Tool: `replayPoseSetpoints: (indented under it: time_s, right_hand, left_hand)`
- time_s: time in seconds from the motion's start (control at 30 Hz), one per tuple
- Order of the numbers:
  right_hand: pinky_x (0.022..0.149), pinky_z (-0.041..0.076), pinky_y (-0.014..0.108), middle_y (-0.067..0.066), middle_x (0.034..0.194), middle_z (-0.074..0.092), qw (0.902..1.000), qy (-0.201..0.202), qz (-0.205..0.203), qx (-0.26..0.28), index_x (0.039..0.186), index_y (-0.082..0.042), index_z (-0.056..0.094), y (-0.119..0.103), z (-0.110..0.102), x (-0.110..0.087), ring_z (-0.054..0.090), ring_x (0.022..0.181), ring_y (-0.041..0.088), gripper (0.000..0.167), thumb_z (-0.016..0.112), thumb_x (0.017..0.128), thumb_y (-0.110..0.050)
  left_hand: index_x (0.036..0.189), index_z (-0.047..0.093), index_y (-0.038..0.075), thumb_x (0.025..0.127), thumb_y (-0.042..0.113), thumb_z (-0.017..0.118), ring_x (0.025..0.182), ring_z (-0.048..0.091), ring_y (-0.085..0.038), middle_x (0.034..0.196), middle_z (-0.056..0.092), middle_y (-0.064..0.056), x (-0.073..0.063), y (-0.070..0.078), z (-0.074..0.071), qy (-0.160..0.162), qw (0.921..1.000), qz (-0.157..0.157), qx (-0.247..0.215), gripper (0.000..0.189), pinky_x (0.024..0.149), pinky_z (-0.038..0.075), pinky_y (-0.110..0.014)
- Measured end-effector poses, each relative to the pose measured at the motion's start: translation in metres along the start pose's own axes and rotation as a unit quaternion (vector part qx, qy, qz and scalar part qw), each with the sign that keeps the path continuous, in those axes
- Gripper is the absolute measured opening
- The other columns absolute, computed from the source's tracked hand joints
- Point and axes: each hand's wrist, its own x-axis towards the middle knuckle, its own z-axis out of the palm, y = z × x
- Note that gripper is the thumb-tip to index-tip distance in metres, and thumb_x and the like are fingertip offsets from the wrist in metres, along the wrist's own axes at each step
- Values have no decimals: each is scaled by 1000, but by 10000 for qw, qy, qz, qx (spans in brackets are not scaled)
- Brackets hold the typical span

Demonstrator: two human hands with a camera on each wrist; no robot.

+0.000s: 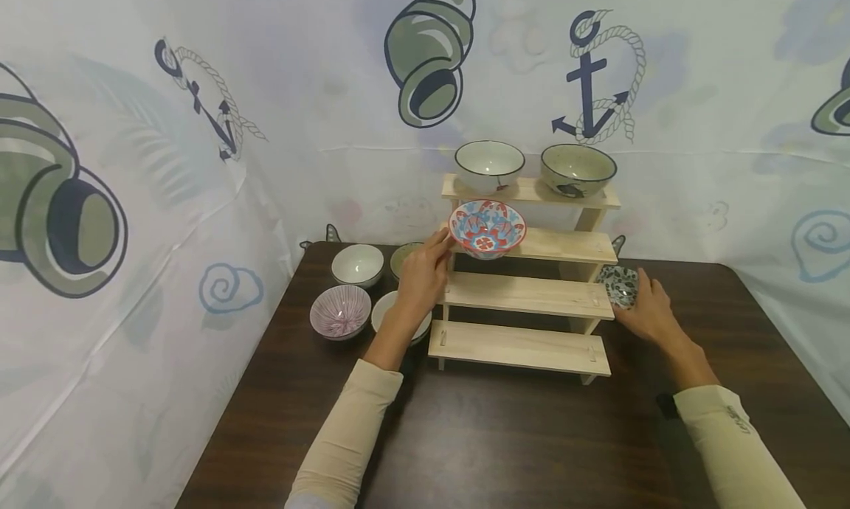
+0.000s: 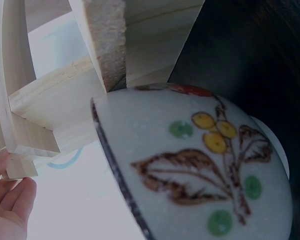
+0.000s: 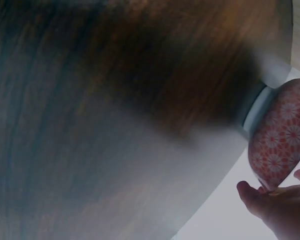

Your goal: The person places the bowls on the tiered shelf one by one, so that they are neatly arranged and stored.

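Note:
My left hand is at the left end of the pale wooden stepped rack, second shelf from the top. In the left wrist view the thumb and fingers of my left hand pinch that shelf's end. Just beside the fingertips, a red, blue and white bowl sits on the shelf. Right of the rack, my right hand holds a small bowl with a dark speckled inside by its rim. The right wrist view shows the outside of this bowl, red with white flowers, and my right hand.
On the top shelf stand a white bowl and a greenish bowl. Left of the rack, on the dark table, are a white bowl, a purple-streaked bowl and others partly behind my forearm. A patterned cloth hangs behind.

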Motion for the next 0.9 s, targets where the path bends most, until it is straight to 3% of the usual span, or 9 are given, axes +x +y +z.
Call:
replayPoseSetpoints:
  time_s: [0.4, 0.9]
  right_hand:
    - [100, 35, 80, 55, 148, 7, 9987, -207, 326, 343, 158, 14, -1, 5, 5, 2, 22, 134, 73, 110, 64, 94, -47]
    - [94, 39, 77, 53, 147, 10, 9968, 300, 192, 721, 156, 17, 12, 4, 12, 0, 23, 131, 68, 102, 68, 91, -38]
  left_hand:
    - [132, 71, 8, 102, 9, 62, 135, 61, -30, 147, 62, -8, 0, 2, -2, -41, 10000, -21, -7, 32, 106, 53, -53]
    - [131, 72, 7, 102, 8, 62, 134, 62, -31, 147, 62, -7, -1, 1, 0, -38, 9999, -70, -82, 31, 106, 53, -53]
